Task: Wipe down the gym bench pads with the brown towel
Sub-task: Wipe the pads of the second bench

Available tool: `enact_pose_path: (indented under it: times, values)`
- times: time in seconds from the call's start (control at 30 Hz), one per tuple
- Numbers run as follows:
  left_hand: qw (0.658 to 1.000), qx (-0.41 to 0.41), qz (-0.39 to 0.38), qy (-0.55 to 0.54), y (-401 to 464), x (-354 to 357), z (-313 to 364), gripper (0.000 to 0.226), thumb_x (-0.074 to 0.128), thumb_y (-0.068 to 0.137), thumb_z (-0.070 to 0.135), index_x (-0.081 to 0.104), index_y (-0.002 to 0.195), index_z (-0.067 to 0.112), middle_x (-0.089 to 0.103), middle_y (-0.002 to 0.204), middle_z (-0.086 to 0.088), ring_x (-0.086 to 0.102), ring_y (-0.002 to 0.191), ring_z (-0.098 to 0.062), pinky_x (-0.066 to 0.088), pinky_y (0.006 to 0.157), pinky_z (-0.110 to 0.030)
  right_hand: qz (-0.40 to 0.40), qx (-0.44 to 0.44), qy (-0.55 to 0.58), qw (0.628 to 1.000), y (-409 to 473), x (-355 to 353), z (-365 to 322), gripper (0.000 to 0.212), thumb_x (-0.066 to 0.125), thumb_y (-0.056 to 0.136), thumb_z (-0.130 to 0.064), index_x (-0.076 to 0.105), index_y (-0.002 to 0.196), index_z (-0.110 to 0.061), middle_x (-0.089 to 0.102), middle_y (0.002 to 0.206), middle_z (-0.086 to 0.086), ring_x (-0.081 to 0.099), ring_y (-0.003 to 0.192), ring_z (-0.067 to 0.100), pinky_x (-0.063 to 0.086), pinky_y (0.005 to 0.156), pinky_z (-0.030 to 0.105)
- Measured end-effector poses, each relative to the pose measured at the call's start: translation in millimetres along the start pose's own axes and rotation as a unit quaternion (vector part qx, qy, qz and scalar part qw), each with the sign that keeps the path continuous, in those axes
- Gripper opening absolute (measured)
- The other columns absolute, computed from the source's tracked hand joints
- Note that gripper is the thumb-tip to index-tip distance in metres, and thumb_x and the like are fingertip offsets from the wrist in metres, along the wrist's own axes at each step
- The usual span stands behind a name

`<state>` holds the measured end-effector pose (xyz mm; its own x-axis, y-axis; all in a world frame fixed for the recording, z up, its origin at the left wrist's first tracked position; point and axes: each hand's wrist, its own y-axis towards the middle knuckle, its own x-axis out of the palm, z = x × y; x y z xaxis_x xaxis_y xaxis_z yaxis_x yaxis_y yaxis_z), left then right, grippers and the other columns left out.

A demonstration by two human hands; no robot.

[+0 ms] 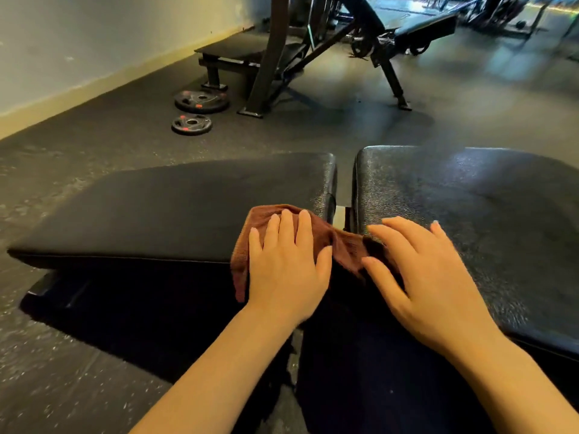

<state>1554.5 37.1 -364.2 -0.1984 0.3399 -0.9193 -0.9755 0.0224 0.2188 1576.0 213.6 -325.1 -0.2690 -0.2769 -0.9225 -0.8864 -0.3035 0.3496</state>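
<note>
Head view of a two-pad gym bench seen from its near side. The brown terry-cloth towel (316, 242) lies bunched across the narrow gap between the two pads, its long axis running left to right. Its larger part sits on the near right corner of the matte black left bench pad (188, 211), with one end drooping over that pad's near edge. Its thinner tail reaches the near left corner of the glossy, pebbled black right bench pad (488, 214).

The left hand (286, 270) rests flat on the towel's left part, fingers straight and close together, thumb spread towards the gap. This grip is a press, with nothing closed round the cloth. The right hand (429, 286) lies on the right pad with fingers spread and nearly straight. Its thumb and forefinger seem to touch the towel's tail, though motion blur leaves it unclear whether they pinch it or merely rest there.

The bulk of the towel therefore lies directly under the left hand, which is the nearer one. The unwiped length of the left pad extends away to the left, along the towel's own axis. A leftward sweep under the left palm appears to be the natural next stroke; the right pad extends the opposite way.

On the dark rubber floor (94, 142) beyond lie two black weight plates (200, 101).
</note>
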Motion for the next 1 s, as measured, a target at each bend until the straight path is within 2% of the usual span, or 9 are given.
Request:
enact_pose_path:
  times: [0.1, 0.17, 0.27, 0.47, 0.63, 0.7, 0.8, 0.87, 1.0]
  values:
    - [0.995, -0.002, -0.094, 0.04, 41, -4, 7, 0.073, 0.036, 0.101, 0.052, 0.009, 0.159, 0.018, 0.013, 0.165, -0.01, 0.01, 0.152, -0.027, 0.015, 0.12, -0.057, 0.003, -0.001, -0.008, 1.0, 1, 5, 3, 0.047, 0.037, 0.095, -0.047, 0.06, 0.125, -0.019, 0.059, 0.122, -0.002, 0.055, 0.117, 0.023, 0.028, 0.115, 0.055]
    - [0.99, -0.023, -0.14, 0.017, 71, -6, 13, 0.076, 0.042, 0.1, 0.051, 0.007, 0.159, 0.02, 0.007, 0.167, -0.008, 0.005, 0.153, -0.026, 0.014, 0.119, -0.061, 0.01, 0.0, -0.011, 1.0, 0, 5, 1, 0.045, 0.036, 0.095, -0.045, 0.061, 0.12, -0.017, 0.06, 0.115, 0.0, 0.056, 0.111, 0.024, 0.03, 0.114, 0.053]
    - [0.985, -0.058, -0.16, 0.014, 96, -5, 21, 0.08, 0.048, 0.098, 0.049, 0.005, 0.16, 0.021, 0.005, 0.167, -0.007, 0.005, 0.153, -0.026, 0.015, 0.118, -0.063, 0.022, 0.012, 0.001, 1.0, -1, 6, 0, 0.042, 0.037, 0.094, -0.043, 0.062, 0.115, -0.017, 0.06, 0.11, 0.002, 0.057, 0.109, 0.025, 0.031, 0.113, 0.052]
    - [0.987, -0.048, -0.152, 0.038, 66, -15, 22, 0.095, 0.062, 0.09, 0.053, 0.003, 0.159, 0.027, 0.004, 0.167, 0.002, 0.004, 0.153, -0.018, 0.014, 0.119, -0.063, -0.01, 0.039, 0.03, 0.999, 2, 2, 1, 0.037, 0.045, 0.09, -0.044, 0.061, 0.107, -0.015, 0.059, 0.105, 0.007, 0.057, 0.104, 0.031, 0.036, 0.108, 0.054]
    - [0.994, 0.034, -0.098, 0.027, 40, -15, 9, 0.091, 0.064, 0.088, 0.054, 0.013, 0.159, 0.029, 0.013, 0.167, 0.005, 0.008, 0.153, -0.014, 0.015, 0.12, -0.061, 0.019, 0.005, 0.025, 0.999, -8, 2, 13, 0.042, 0.037, 0.09, -0.047, 0.062, 0.096, -0.015, 0.06, 0.098, 0.005, 0.057, 0.095, 0.029, 0.041, 0.101, 0.047]
    - [0.995, 0.071, -0.065, 0.013, 35, -11, -2, 0.089, 0.059, 0.084, 0.06, 0.02, 0.158, 0.029, 0.019, 0.165, 0.005, 0.013, 0.152, -0.013, 0.017, 0.12, -0.058, 0.022, -0.002, 0.01, 1.0, -7, 6, 12, 0.045, 0.035, 0.09, -0.047, 0.063, 0.098, -0.013, 0.06, 0.099, 0.007, 0.058, 0.096, 0.03, 0.041, 0.102, 0.049]
    - [0.988, 0.147, -0.048, -0.017, 24, -9, -22, 0.085, 0.055, 0.083, 0.063, 0.028, 0.156, 0.028, 0.025, 0.163, 0.007, 0.017, 0.15, -0.008, 0.016, 0.119, -0.042, 0.014, -0.011, -0.005, 1.0, -9, 8, 12, 0.05, 0.034, 0.09, -0.049, 0.064, 0.101, -0.011, 0.06, 0.101, 0.01, 0.057, 0.099, 0.033, 0.04, 0.101, 0.048]
    - [0.979, 0.2, -0.027, -0.021, 15, -8, -43, 0.079, 0.055, 0.087, 0.064, 0.034, 0.153, 0.027, 0.03, 0.16, 0.004, 0.022, 0.149, -0.009, 0.019, 0.118, -0.045, -0.004, -0.029, -0.028, 0.999, -10, 7, 13, 0.056, 0.038, 0.089, -0.054, 0.063, 0.108, -0.008, 0.061, 0.109, 0.014, 0.056, 0.106, 0.035, 0.039, 0.101, 0.049]
    - [0.968, 0.248, 0.029, 0.006, 8, -2, -76, 0.071, 0.043, 0.093, 0.069, 0.035, 0.148, 0.025, 0.037, 0.154, -0.002, 0.03, 0.144, -0.015, 0.026, 0.113, -0.058, 0.001, -0.08, -0.075, 0.994, -22, 14, 19, 0.075, 0.066, 0.073, -0.048, 0.058, 0.129, 0.002, 0.056, 0.129, 0.029, 0.053, 0.123, 0.044, 0.039, 0.105, 0.057]
